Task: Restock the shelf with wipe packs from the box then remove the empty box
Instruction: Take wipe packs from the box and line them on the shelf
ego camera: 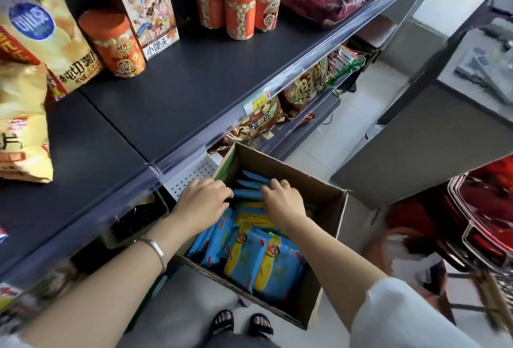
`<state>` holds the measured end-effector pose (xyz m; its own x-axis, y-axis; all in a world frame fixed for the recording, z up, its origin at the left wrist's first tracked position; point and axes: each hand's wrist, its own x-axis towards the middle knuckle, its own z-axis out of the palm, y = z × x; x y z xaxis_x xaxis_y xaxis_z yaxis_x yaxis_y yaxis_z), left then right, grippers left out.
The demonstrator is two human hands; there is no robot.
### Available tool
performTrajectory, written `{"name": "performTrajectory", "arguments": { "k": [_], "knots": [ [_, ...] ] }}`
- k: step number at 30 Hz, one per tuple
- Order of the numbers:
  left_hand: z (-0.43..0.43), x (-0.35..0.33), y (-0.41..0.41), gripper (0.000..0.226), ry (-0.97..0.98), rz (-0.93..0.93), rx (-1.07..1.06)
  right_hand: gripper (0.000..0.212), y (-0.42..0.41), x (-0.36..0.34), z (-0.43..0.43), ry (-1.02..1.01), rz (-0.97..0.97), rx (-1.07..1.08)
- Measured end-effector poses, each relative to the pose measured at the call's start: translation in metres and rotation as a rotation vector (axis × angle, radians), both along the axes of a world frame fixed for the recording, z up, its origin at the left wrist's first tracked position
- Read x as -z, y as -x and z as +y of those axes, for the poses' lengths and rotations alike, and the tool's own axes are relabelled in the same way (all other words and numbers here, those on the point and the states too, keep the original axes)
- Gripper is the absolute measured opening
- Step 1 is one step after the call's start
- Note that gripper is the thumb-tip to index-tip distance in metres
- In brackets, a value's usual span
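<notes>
An open cardboard box [327, 209] sits below the shelf edge, holding several blue-and-yellow wipe packs [266, 261]. Some packs stand on edge at the far end of the box [249, 185]; others lie flat nearer to me. My left hand [204, 199] and my right hand [283, 200] both reach into the box, fingers curled over the upright packs between them. A bracelet is on my left wrist. The dark shelf [177, 92] above has a broad bare stretch.
Snack bags [25, 92], orange canisters [238, 6] and a carton stand at the back of the shelf. More snack bags fill the lower shelf [277, 114]. Stacked red baskets [483, 209] stand at the right. A grey counter [433, 131] borders the aisle.
</notes>
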<state>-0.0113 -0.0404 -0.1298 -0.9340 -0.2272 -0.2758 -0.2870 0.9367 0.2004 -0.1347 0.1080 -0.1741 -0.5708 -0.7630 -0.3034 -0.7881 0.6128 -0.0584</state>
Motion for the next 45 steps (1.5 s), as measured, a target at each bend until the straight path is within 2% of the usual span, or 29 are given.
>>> {"name": "performTrajectory", "arguments": {
  "k": [12,20,23,26,29,34,38,40,44,45],
  "knots": [
    [0.005,0.018,0.003,0.028,-0.010,0.041,-0.104,0.033,0.009,0.043,-0.030,-0.164,0.113,-0.121],
    [0.003,0.010,-0.004,0.029,-0.030,0.087,-0.165,0.038,0.014,0.027,-0.023,-0.072,0.122,-0.107],
    [0.007,0.001,0.004,0.034,-0.022,0.117,-0.145,0.037,0.018,0.011,-0.018,-0.011,0.049,-0.073],
    [0.011,-0.009,0.015,0.048,0.005,0.121,-0.114,0.035,0.021,-0.004,-0.011,0.065,-0.050,-0.062],
    [0.016,-0.020,0.026,0.054,0.038,0.119,-0.099,0.037,0.025,-0.026,-0.004,0.158,-0.204,-0.061],
    [0.022,-0.038,0.039,0.045,0.054,0.083,-0.082,0.035,0.036,-0.062,0.007,0.255,-0.491,0.008],
    [0.025,-0.055,0.043,0.027,-0.040,0.030,-0.114,0.029,0.043,-0.083,0.016,0.325,-0.593,0.116],
    [0.024,-0.063,0.039,0.026,-0.036,0.013,-0.151,0.028,0.046,-0.091,0.020,0.381,-0.655,0.223],
    [0.021,-0.080,0.029,0.026,0.079,0.028,-0.188,0.021,0.054,-0.104,0.023,0.447,-0.623,0.392],
    [0.021,-0.084,0.026,0.025,0.090,0.025,-0.195,0.025,0.055,-0.110,0.023,0.443,-0.594,0.399]
  ]
}}
